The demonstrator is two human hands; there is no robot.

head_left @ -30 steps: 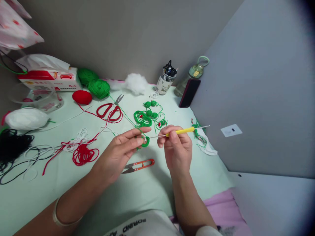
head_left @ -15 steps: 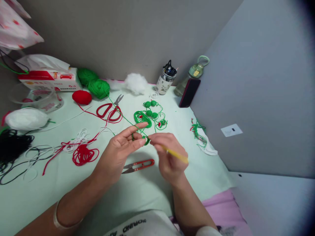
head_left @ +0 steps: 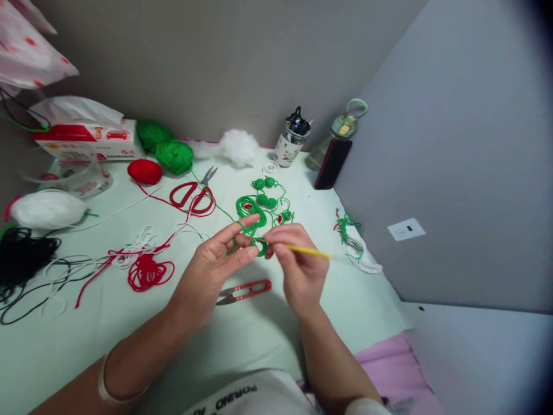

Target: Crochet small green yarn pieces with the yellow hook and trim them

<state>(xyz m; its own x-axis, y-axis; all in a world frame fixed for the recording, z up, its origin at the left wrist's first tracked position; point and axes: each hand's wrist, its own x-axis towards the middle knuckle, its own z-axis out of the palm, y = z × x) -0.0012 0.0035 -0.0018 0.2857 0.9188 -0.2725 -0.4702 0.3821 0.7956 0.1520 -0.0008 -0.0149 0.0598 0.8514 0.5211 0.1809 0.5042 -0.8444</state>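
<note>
My left hand [head_left: 216, 262] pinches a small green crochet piece [head_left: 260, 246] between thumb and fingers, with the green yarn strand [head_left: 216, 203] running over its index finger back to the green yarn balls [head_left: 173, 154]. My right hand [head_left: 298, 268] grips a yellow-handled crochet hook [head_left: 309, 252], its tip at the green piece and its handle pointing right. Both hands hover above the pale green table [head_left: 259, 334].
Orange thread snips [head_left: 244, 291] lie just under my hands. Red scissors [head_left: 192, 196], several finished green crochet balls [head_left: 268, 199], red yarn [head_left: 144, 171], tangled red, white and black cords [head_left: 86, 265], stuffing [head_left: 238, 145], a jar [head_left: 289, 144], a phone [head_left: 332, 162] and a tissue box [head_left: 88, 141] surround them.
My right hand swung the hook's handle from pointing up-right to down-right, then level, bringing the tip into the green piece. My left index finger lifted with the yarn over it.
</note>
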